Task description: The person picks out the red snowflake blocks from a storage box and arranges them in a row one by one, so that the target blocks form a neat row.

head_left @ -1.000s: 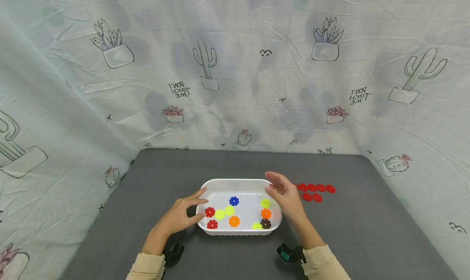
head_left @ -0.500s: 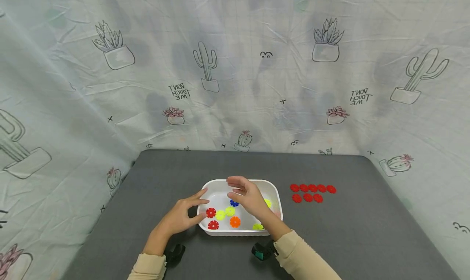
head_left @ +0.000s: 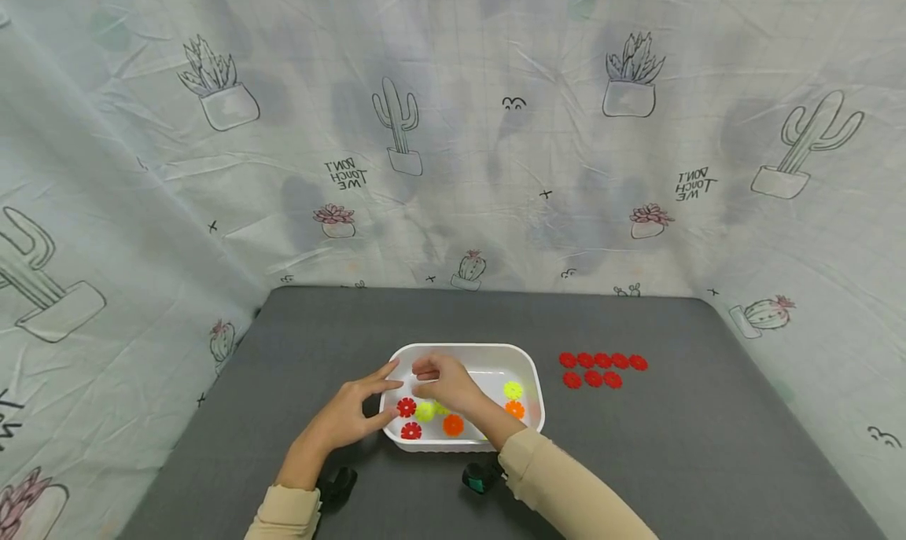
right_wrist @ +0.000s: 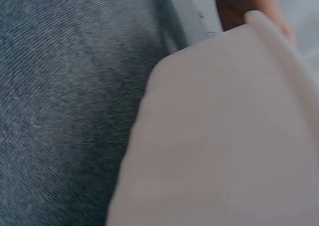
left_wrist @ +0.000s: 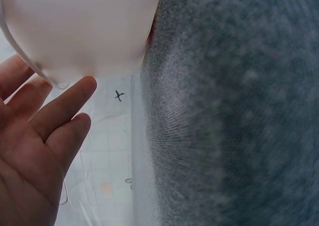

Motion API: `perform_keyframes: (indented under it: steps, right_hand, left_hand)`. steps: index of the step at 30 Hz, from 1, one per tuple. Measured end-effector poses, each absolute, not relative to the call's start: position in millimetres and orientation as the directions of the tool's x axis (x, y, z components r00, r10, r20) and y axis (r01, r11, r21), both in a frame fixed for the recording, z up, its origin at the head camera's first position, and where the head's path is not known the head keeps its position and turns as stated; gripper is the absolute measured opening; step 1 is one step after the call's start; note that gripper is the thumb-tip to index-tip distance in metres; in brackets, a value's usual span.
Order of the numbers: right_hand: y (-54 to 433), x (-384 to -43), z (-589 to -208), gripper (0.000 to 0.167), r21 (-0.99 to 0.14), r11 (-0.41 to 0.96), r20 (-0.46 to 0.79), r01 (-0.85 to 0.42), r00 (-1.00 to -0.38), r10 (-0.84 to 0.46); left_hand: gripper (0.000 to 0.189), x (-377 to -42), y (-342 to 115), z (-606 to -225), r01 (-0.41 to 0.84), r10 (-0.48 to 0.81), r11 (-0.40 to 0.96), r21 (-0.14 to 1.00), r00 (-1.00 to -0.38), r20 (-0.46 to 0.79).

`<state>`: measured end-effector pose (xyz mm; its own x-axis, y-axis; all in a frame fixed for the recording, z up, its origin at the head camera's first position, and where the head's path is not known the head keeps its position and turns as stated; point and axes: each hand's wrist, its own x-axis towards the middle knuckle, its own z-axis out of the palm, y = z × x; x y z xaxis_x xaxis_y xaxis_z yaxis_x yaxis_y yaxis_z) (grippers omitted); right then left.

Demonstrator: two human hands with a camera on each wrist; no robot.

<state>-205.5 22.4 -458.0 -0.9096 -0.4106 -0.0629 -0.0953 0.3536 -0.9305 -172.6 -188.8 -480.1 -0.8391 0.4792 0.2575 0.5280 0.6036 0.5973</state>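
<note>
A white tray [head_left: 495,356] holds flower-shaped plastic discs in several colours. My left hand [head_left: 347,416] holds its left end, with fingers on both sides of the rim in the left wrist view. My right hand [head_left: 449,383] hovers over the tray's left half, fingers slightly bent and thumb apart; no disc shows between them. Nearest it are a red disc [head_left: 406,407], a lime disc [head_left: 425,411] and an orange disc [head_left: 453,424]. The blue disc is hidden behind the right hand. In the right wrist view, the sleeve [right_wrist: 209,136] covers most of the hand.
Red discs [head_left: 593,378] lie in two rows on the grey table [head_left: 679,414], right of the tray. A lime disc [head_left: 513,390] and an orange disc [head_left: 514,409] sit in the tray's right part. A patterned cloth [head_left: 467,170] hangs behind and beside the table.
My right hand has moved left from the tray's right end, across its middle, to above its left half, covering the blue disc. The left hand has stayed on the tray's left end.
</note>
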Motion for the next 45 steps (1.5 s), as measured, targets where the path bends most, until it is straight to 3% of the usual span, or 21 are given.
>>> perform_keyframes:
  steps: [6, 20, 27, 45]
  right_hand:
    - [13, -206, -469, 0.033, -0.872, 0.467, -0.091, -0.149, -0.887, -0.452]
    - [4, -209, -478, 0.037, -0.780, 0.580, -0.113, -0.234, -0.859, -0.499]
    - [1, -210, -485, 0.037, -0.671, 0.659, -0.086, -0.341, -0.847, -0.525]
    - [-1, -209, -486, 0.031, -0.617, 0.680, -0.050, -0.396, -0.843, -0.536]
  left_hand:
    - [0.044, -174, -188, -479, 0.531, 0.483, 0.601, 0.598, -0.837, 0.258]
    - [0.041, -176, -190, -480, 0.544, 0.483, 0.587, 0.600, -0.830, 0.281]
    - [0.041, -176, -189, -481, 0.541, 0.486, 0.574, 0.615, -0.829, 0.276]
    - [0.042, -176, -188, -484, 0.532, 0.474, 0.592, 0.605, -0.837, 0.273]
